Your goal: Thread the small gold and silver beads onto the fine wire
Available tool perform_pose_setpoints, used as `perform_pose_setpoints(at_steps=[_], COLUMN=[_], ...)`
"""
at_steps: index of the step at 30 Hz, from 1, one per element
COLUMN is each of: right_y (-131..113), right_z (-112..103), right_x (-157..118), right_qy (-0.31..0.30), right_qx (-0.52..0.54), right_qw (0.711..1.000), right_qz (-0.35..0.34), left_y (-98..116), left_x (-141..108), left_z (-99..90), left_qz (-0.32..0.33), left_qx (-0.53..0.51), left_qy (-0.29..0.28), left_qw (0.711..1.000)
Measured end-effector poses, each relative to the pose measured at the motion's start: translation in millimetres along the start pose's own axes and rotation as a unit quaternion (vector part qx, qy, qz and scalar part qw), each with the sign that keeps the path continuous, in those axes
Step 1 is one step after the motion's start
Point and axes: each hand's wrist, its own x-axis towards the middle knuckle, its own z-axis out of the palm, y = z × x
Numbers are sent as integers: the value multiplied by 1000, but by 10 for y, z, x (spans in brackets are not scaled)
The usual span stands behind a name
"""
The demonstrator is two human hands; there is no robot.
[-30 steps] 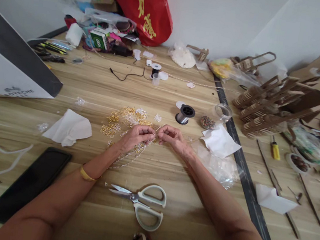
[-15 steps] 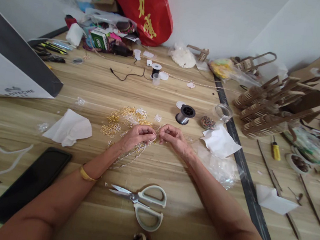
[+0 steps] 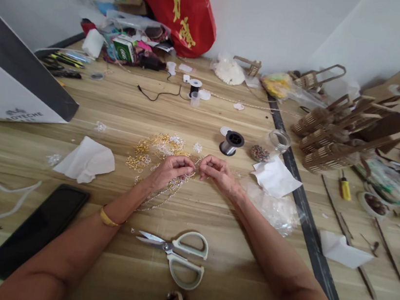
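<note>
Both hands meet near the middle of the wooden table, fingertips a small gap apart. My left hand (image 3: 173, 170) is pinched on something too small to make out, perhaps part of the thin silver chain (image 3: 158, 202) that trails below it. My right hand (image 3: 218, 173) is also in a pinch, and what its fingertips hold is hidden. Behind and left of my left hand lies a heap of gold and silver rings and findings (image 3: 148, 148). A small silver cluster (image 3: 197, 147) sits just beyond the hands.
Scissors (image 3: 172, 252) lie partly spread in front. A wire spool (image 3: 232, 143), a jar of beads (image 3: 260, 152), white paper (image 3: 276, 176) and plastic bags (image 3: 282, 215) are to the right. Left are a crumpled paper (image 3: 86, 160), a black phone (image 3: 36, 232) and a large box (image 3: 20, 82).
</note>
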Motion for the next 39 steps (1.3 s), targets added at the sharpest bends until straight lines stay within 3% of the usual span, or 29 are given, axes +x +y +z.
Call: perform_pose_setpoints(at_steps=[20,29,32,36,39], right_y=[0,46,-9,-111,-118], right_z=[14,-58,-43,51,108], right_x=[-11,56,47,-13,-36], right_qy=[-10,89,87,-7,-39], right_qx=[-19,75,99,125,153], right_qw=[1000,993,991,992,985], right_qz=[2,0,-16,18,64], left_y=[32,45,19,-15,5], left_x=[-10,1,12,9,-10], left_z=[9,-13,18,67,89], left_qz=[-4,10,45,96,124], left_qx=[34,88,151,213,228], left_qy=[-5,10,44,136,192], left_qw=[999,996,986,963,946])
